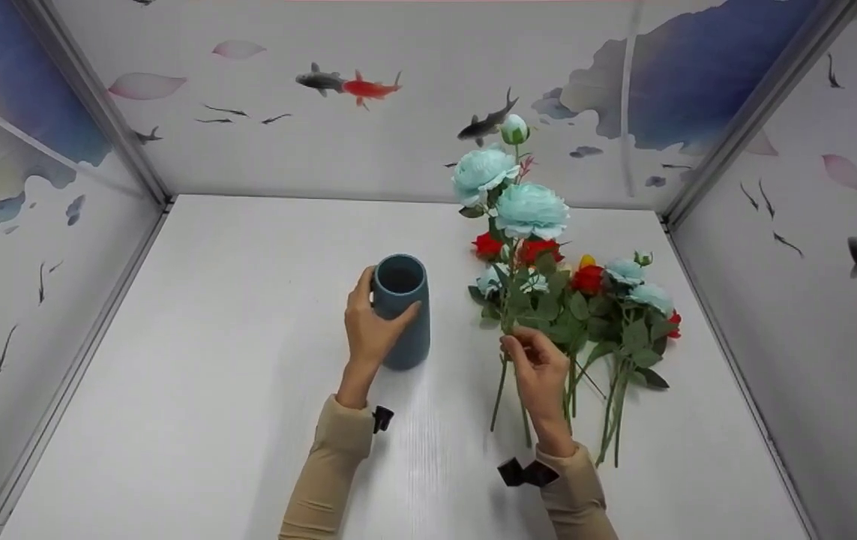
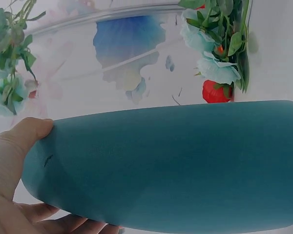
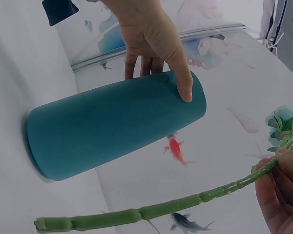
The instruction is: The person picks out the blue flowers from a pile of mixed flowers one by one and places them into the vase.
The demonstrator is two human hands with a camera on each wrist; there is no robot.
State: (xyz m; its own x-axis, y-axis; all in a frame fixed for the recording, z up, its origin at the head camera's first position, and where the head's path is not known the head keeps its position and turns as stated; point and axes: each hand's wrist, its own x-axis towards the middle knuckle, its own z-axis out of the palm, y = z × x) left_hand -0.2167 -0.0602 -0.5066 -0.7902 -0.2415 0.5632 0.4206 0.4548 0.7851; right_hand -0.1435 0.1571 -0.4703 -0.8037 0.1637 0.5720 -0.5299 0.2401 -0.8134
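A tall blue-teal vase (image 1: 407,341) stands upright on the white table, its round mouth facing up. My left hand (image 1: 377,330) grips it near the rim, thumb on one side and fingers around the other, as the left wrist view shows on the vase (image 2: 161,165). To the right, my right hand (image 1: 542,375) pinches the green stem of an artificial light-blue flower (image 1: 531,211) with two full blooms and a bud. In the right wrist view the stem (image 3: 171,207) reaches out below the fingers, its cut end apart from the vase (image 3: 107,129).
Beside and behind my right hand lie several more artificial flowers, among them a red rose (image 1: 588,280) and light-blue blooms (image 1: 649,298), stems toward me. Printed panels with fish and petals wall the white table (image 1: 248,300) at the back and both sides.
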